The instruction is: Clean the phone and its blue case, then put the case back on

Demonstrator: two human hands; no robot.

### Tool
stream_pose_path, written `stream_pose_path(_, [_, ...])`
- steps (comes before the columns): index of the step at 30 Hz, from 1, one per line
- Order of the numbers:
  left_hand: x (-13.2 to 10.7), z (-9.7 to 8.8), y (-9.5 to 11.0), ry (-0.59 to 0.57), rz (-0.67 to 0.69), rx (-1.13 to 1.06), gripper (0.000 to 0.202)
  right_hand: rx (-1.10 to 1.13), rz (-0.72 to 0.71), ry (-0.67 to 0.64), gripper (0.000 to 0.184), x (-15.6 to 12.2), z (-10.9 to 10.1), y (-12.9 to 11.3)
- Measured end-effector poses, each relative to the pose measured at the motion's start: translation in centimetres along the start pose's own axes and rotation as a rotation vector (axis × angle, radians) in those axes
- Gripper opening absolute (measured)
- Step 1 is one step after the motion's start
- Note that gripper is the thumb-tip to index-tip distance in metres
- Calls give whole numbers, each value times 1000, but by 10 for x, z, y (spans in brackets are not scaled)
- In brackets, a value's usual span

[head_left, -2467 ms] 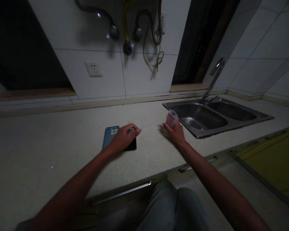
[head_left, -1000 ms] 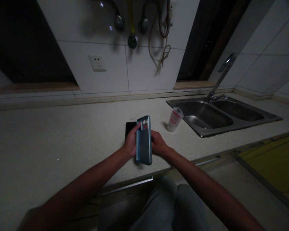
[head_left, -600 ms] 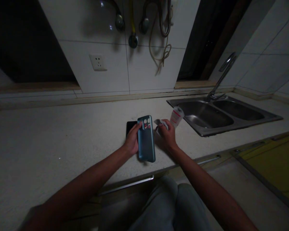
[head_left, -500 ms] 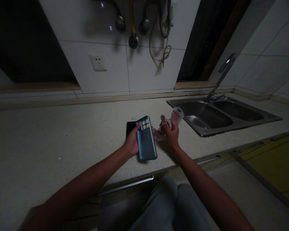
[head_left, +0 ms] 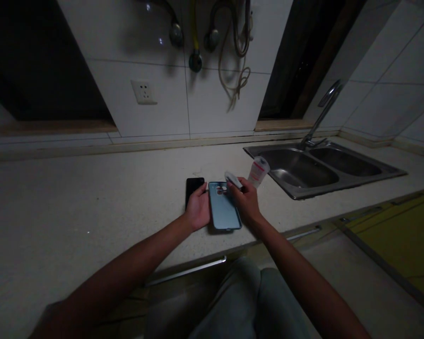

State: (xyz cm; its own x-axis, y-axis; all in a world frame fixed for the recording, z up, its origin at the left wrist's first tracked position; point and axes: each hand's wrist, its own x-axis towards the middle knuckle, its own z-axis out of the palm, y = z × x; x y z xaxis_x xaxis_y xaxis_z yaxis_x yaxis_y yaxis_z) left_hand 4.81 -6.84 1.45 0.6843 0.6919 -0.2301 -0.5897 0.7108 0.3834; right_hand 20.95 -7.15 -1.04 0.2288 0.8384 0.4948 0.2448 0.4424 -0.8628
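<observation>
A teal phone case (head_left: 224, 213) lies flat near the front of the pale counter (head_left: 92, 197). My left hand (head_left: 198, 208) grips its left edge, fingers curled. My right hand (head_left: 246, 201) is closed on a small white wipe (head_left: 232, 180) held over the case's top end. A black phone (head_left: 193, 188) lies on the counter just behind my left hand. A small white bottle with a red label (head_left: 258, 171) stands to the right of my right hand, beside the sink.
A steel double sink (head_left: 321, 167) with a tap (head_left: 323, 110) is set into the counter at right. A wall socket (head_left: 143, 91) and hanging hoses (head_left: 233, 52) are on the tiled wall behind. Drawer handles (head_left: 187, 272) run below the counter edge.
My left hand lifted the teal case off the counter, then laid it flat again. My right hand left the bottle, picked up the white wipe and brought it over the case.
</observation>
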Motion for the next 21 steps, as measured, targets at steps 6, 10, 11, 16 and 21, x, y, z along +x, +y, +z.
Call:
stream_pose_path(6, [2, -4, -4, 70, -1, 52, 43, -201, -241, -242, 25, -5, 4, -3])
stream_pose_path(10, [3, -6, -5, 83, -31, 78, 48, -195, -206, -106, 32, -4, 2, -4])
stream_pose_path(11, [2, -6, -5, 80, -36, 78, 49, -208, -205, -73, 29, -4, 1, -4])
stream_pose_path(16, [-3, -5, -12, 49, -67, 62, 49, -246, -239, -16, 18, -3, 1, -7])
stream_pose_path(21, [0, -8, -16, 32, -87, 76, 50, -291, -317, 36, 18, -4, 1, -5])
